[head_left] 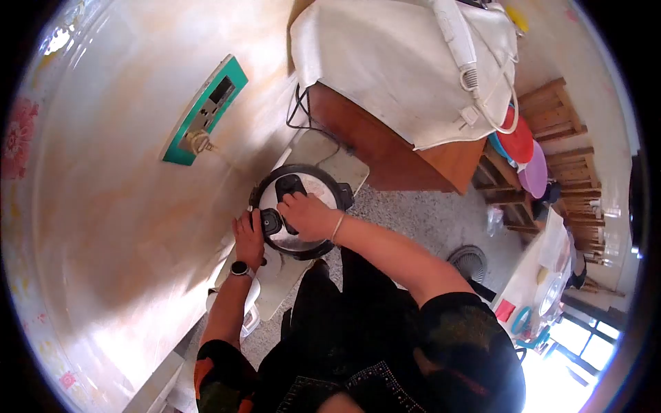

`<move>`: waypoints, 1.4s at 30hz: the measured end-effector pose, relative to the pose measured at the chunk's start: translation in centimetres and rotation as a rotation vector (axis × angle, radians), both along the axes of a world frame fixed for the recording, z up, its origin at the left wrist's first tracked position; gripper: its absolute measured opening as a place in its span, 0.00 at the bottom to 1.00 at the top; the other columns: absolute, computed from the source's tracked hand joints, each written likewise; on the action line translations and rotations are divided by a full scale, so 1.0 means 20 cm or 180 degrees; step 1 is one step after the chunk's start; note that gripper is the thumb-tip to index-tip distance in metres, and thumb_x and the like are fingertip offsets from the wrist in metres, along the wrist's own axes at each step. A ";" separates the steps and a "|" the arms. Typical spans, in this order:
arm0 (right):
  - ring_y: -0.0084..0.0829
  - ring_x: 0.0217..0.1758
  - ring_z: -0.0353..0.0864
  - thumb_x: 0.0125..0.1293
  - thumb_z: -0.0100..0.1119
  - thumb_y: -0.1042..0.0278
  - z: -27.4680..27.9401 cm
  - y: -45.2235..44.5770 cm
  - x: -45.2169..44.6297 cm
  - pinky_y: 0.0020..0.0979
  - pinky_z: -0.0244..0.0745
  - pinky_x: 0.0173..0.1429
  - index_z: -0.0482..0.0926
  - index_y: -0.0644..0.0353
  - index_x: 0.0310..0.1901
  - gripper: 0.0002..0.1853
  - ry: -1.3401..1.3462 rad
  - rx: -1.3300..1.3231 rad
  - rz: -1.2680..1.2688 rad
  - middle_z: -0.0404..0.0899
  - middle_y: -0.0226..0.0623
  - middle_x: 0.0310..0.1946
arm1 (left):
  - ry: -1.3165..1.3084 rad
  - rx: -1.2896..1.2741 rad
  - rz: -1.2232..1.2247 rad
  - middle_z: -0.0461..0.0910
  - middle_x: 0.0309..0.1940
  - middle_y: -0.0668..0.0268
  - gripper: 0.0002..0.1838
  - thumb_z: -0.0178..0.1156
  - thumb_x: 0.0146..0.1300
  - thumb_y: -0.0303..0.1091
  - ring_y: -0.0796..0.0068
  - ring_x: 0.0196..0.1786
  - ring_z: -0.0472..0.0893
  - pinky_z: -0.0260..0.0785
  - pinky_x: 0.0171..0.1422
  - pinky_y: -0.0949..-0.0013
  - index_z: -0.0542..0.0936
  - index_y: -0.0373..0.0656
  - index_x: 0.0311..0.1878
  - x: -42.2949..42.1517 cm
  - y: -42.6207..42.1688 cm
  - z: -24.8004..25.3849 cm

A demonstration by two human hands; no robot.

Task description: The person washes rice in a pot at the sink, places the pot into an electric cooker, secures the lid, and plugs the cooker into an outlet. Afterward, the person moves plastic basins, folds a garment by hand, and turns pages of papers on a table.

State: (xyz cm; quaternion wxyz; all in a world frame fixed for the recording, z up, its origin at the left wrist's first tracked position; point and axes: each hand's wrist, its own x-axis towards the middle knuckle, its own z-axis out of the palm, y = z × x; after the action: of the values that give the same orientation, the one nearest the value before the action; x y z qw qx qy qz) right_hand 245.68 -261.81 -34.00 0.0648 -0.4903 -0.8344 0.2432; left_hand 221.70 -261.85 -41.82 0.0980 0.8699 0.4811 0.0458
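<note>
An electric pressure cooker (326,191) with a silvery lid and black rim stands by the wall, below my chest. My right hand (308,215) is closed over the black handle in the middle of the lid (290,184). At the cooker's left edge, my left hand (248,238) grips the side of the black rim, its fingertips beside the black steam valve (270,221). Part of the handle is hidden under my right fingers.
A green-framed wall socket (206,113) with a plug in it is on the left. Ahead stands a brown cabinet (385,155) under a white cover (385,62), with a white corded appliance (456,38) on top. A floor fan (468,263) and a cluttered table (533,265) are at right.
</note>
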 end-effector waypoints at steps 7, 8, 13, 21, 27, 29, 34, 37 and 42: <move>0.50 0.51 0.78 0.58 0.64 0.62 -0.04 0.02 0.22 0.47 0.75 0.52 0.78 0.63 0.46 0.18 0.0778 -0.0349 -0.0901 0.78 0.48 0.47 | 0.0534 -0.0218 0.0185 0.64 0.65 0.46 0.36 0.57 0.57 0.22 0.46 0.67 0.67 0.48 0.77 0.40 0.59 0.41 0.70 0.04 -0.01 0.10; 0.52 0.47 0.80 0.59 0.63 0.61 -0.06 0.06 0.24 0.48 0.77 0.50 0.78 0.63 0.43 0.15 0.0713 -0.0657 -0.1220 0.79 0.49 0.44 | 0.0614 -0.0258 0.0201 0.64 0.65 0.46 0.37 0.58 0.56 0.22 0.46 0.67 0.67 0.47 0.77 0.40 0.59 0.41 0.70 0.04 -0.01 0.11; 0.53 0.42 0.83 0.65 0.57 0.57 -0.03 0.28 0.13 0.49 0.78 0.47 0.81 0.63 0.39 0.15 0.0257 -0.1003 -0.1793 0.82 0.50 0.34 | 0.0508 -0.0085 0.0278 0.65 0.64 0.48 0.39 0.60 0.53 0.20 0.48 0.66 0.68 0.48 0.77 0.40 0.60 0.41 0.70 0.04 -0.02 0.07; 0.43 0.37 0.86 0.60 0.56 0.65 -0.17 0.33 0.01 0.44 0.79 0.36 0.86 0.50 0.31 0.09 -0.0077 0.0071 -0.1004 0.83 0.42 0.30 | 0.0652 0.0004 0.0306 0.66 0.63 0.49 0.36 0.59 0.56 0.23 0.49 0.65 0.69 0.51 0.76 0.41 0.61 0.41 0.70 0.05 -0.02 0.06; 0.36 0.38 0.86 0.55 0.60 0.66 -0.10 0.32 -0.09 0.38 0.76 0.32 0.83 0.54 0.34 0.06 -0.0501 0.0301 -0.0811 0.82 0.37 0.30 | 0.0603 0.0065 0.0301 0.66 0.63 0.49 0.39 0.61 0.52 0.22 0.50 0.66 0.68 0.50 0.76 0.41 0.60 0.40 0.69 0.05 -0.02 0.04; 0.35 0.37 0.85 0.55 0.60 0.66 -0.11 0.30 -0.09 0.38 0.76 0.32 0.82 0.55 0.35 0.07 -0.0551 0.0388 -0.0853 0.81 0.37 0.30 | 0.0594 0.0078 0.0297 0.65 0.62 0.49 0.40 0.63 0.50 0.22 0.50 0.66 0.68 0.49 0.77 0.41 0.60 0.40 0.69 0.05 -0.02 0.03; 0.35 0.35 0.83 0.59 0.60 0.63 -0.14 0.28 -0.06 0.40 0.75 0.35 0.79 0.56 0.39 0.09 -0.0431 0.0579 -0.0818 0.79 0.37 0.31 | 0.0613 -0.0164 0.0359 0.65 0.63 0.49 0.43 0.65 0.47 0.21 0.49 0.66 0.68 0.48 0.78 0.42 0.60 0.41 0.69 0.05 -0.02 0.07; 0.41 0.35 0.83 0.63 0.58 0.61 -0.07 0.29 0.02 0.42 0.75 0.36 0.78 0.58 0.40 0.10 -0.0219 0.0639 -0.0793 0.79 0.39 0.32 | 0.0690 -0.0202 0.0402 0.65 0.63 0.49 0.41 0.63 0.49 0.21 0.49 0.66 0.67 0.48 0.78 0.42 0.60 0.41 0.69 0.06 -0.01 0.07; 0.49 0.43 0.83 0.68 0.54 0.59 -0.27 0.49 0.24 0.48 0.78 0.46 0.77 0.64 0.52 0.18 0.0782 -0.0041 -0.1337 0.80 0.49 0.39 | 0.0554 -0.0128 0.0411 0.66 0.63 0.50 0.35 0.57 0.56 0.22 0.49 0.66 0.68 0.49 0.78 0.41 0.61 0.41 0.69 0.06 -0.02 0.07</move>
State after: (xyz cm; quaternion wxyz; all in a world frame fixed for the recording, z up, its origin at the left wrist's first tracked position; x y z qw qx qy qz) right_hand 250.42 -252.05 -39.46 0.2118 -0.6202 -0.6984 0.2875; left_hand 222.84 -262.27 -40.49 0.0700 0.8357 0.5437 -0.0334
